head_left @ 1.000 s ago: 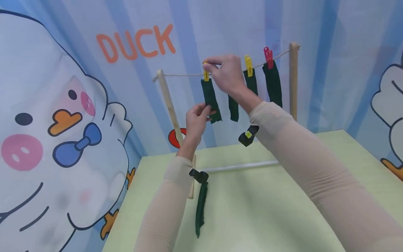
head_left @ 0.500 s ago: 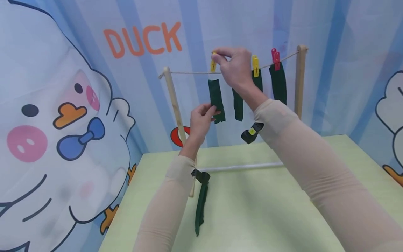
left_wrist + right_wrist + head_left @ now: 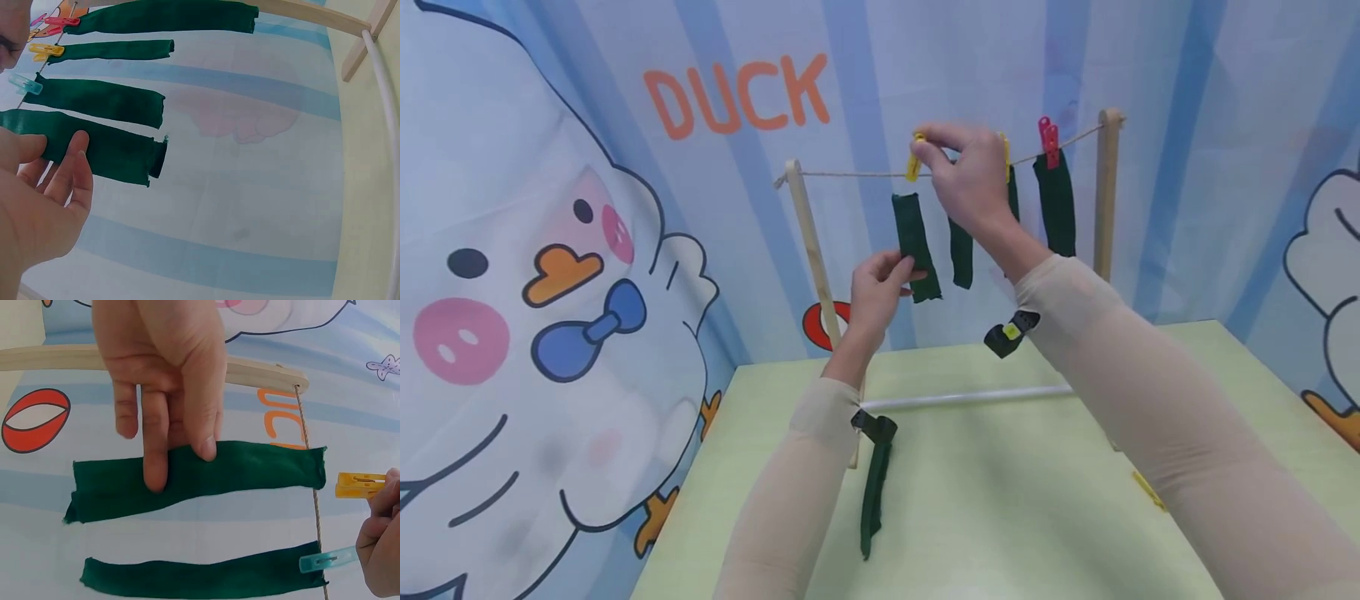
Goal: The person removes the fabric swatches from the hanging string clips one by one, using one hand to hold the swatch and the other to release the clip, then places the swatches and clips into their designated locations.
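Observation:
My left hand point(image 3: 874, 292) pinches the lower part of a dark green cloth strip point(image 3: 910, 225) between thumb and fingers. In the right wrist view the top end of this strip point(image 3: 275, 465) overlaps the cord point(image 3: 317, 515). My right hand point(image 3: 972, 179) pinches a yellow clothespin point(image 3: 914, 160) at cord height. That clothespin point(image 3: 359, 482) stands apart from the strip in the right wrist view. Beside it a second green strip point(image 3: 206, 580) hangs from a light blue clothespin point(image 3: 319, 560). Further along, a yellow clothespin point(image 3: 47, 49) and a red one point(image 3: 62, 22) hold two more strips.
The cord runs between two wooden posts point(image 3: 811, 237) point(image 3: 1107, 192), joined low down by a white rod point(image 3: 970, 397). Another green strip point(image 3: 874, 504) lies on the pale green table point(image 3: 985, 517). A thin yellow piece point(image 3: 1148, 490) lies near my right sleeve.
The yellow clothespin has come off the held strip, rising above the cord and then dipping and tilting. The strip's top now sits slightly lower, still in my left hand.

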Tool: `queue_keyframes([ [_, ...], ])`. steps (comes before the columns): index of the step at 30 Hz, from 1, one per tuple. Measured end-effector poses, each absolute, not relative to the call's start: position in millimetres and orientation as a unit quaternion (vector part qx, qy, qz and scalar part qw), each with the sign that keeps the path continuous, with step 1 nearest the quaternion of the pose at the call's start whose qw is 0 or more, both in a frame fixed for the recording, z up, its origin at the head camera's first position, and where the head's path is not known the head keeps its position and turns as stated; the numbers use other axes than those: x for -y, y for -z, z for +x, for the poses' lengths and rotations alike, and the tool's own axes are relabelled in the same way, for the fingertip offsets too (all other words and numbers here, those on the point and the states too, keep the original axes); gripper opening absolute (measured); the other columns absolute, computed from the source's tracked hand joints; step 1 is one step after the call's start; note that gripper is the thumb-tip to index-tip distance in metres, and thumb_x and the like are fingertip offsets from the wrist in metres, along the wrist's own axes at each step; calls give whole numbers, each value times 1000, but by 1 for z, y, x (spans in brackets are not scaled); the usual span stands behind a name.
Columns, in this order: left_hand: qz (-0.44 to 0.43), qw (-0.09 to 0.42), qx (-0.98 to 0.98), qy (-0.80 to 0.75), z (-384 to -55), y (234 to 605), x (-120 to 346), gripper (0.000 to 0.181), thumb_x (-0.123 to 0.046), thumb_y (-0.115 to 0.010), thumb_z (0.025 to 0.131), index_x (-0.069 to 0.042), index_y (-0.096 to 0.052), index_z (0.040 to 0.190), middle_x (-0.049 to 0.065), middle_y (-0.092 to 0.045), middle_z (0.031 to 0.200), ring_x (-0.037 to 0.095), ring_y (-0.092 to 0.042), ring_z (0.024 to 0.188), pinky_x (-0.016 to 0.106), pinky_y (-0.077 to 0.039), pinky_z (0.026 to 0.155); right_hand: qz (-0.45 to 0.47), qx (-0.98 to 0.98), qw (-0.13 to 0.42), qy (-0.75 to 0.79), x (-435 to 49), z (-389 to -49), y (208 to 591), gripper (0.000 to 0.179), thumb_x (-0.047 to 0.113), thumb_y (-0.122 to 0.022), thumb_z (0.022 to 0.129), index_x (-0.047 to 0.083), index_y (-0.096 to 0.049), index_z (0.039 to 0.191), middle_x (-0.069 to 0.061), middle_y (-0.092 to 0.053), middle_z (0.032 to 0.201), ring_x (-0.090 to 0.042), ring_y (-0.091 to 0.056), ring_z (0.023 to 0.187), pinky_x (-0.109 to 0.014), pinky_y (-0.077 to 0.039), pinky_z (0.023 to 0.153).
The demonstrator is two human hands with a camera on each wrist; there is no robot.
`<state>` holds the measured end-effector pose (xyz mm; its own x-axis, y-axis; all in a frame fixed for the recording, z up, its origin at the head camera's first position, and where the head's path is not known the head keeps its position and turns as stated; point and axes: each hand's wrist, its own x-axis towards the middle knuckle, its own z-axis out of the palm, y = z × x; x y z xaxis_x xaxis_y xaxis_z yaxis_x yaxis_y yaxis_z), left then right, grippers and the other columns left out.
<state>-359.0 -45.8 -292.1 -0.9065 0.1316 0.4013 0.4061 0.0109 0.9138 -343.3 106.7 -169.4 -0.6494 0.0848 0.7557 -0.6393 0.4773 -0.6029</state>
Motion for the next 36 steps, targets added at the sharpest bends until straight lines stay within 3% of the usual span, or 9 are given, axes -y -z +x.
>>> queue_keyframes([
  [8,-204,99,699,678,-351,298,48,26,-20,-59,103,-2,-66,120,12,-69,111,22,-71,100,41,-54,89,187,764,393,-477,-127,-329,188,30,23,-62,100,6,-70,124,-4,-69,120,-14,-61,106,-20,-52,78],
  [15,-206,92,701,676,-343,307,50,24,-18,-59,103,-1,-66,119,11,-70,111,19,-72,97,38,-54,87,180,767,403,-466,-143,-312,200,34,25,-63,100,6,-68,127,-6,-69,120,-17,-60,77,-19,-49,70],
  [21,-211,83,701,676,-331,314,53,24,-19,-59,103,0,-65,116,12,-70,109,21,-72,97,45,-53,91,159,779,398,-457,-162,-297,217,35,27,-64,99,5,-68,126,-7,-68,120,-25,-66,80,-17,-50,72],
  [33,-197,73,725,656,-318,337,56,27,-21,-60,102,-1,-65,119,11,-71,106,18,-73,94,34,-55,86,114,800,373,-456,-215,-283,272,35,26,-66,98,1,-68,123,-12,-68,113,1,-60,70,-13,-49,68],
  [36,-183,61,727,659,-314,347,58,26,-20,-61,102,-1,-64,120,12,-71,106,19,-73,94,36,-55,87,104,816,349,-449,-224,-279,291,37,27,-67,98,1,-67,124,-14,-68,113,-1,-58,65,-13,-46,60],
])
